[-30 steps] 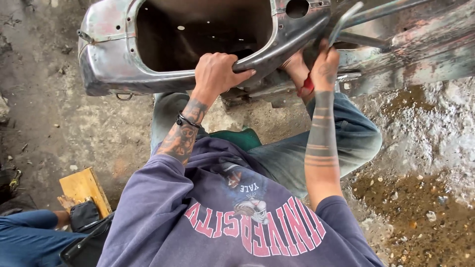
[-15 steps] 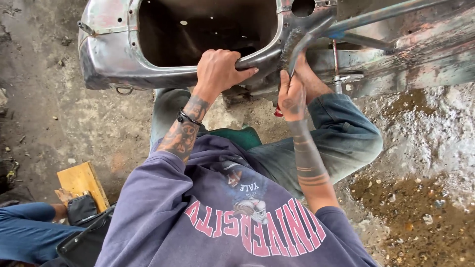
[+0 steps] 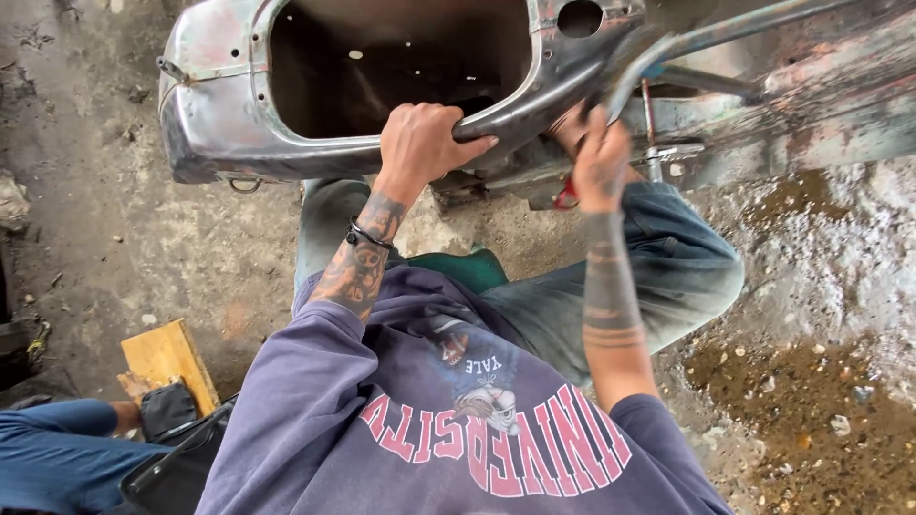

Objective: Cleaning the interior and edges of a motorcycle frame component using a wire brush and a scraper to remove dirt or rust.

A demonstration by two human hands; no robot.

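A bare grey metal body shell [image 3: 219, 105] with a large dark opening lies on the ground in front of me. My left hand [image 3: 420, 143] is closed over the shell's lower tubular rim [image 3: 515, 105]. My right hand [image 3: 601, 162] is clenched around the lower end of a curved metal bar [image 3: 634, 72], which is motion-blurred and rises toward the shell's right edge. Just behind that hand is what looks like my foot in a red sandal [image 3: 566, 195], pressed against the frame. My jeans-clad legs [image 3: 677, 267] fold beneath the shell.
A rusty painted metal beam [image 3: 811, 114] with a bolt and bracket [image 3: 668, 153] runs to the right. A wooden block [image 3: 167, 358] and a dark bag [image 3: 167, 410] lie at lower left, beside another person's blue-clad leg [image 3: 48, 448]. The ground is dirty concrete with gravel [image 3: 811, 401].
My right hand swung left with the bar, then came back up and slightly to the right. My left hand has kept its hold on the rim.
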